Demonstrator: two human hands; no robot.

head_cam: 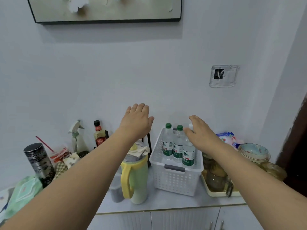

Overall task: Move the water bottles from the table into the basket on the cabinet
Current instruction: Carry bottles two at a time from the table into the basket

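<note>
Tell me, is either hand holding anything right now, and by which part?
Nothing is held. The left hand hangs open in the air. The right hand is spread open above the water bottles standing in the basket.

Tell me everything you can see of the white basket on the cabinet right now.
The white basket is rectangular, seemingly plastic, with perforated walls and a grey handle strip on its near rim. It sits upright on the cabinet top, between a green-and-yellow jug and a cream tray. At least three water bottles stand upright inside, toward the back. The right hand is above them, fingers straight; contact is unclear.
</note>
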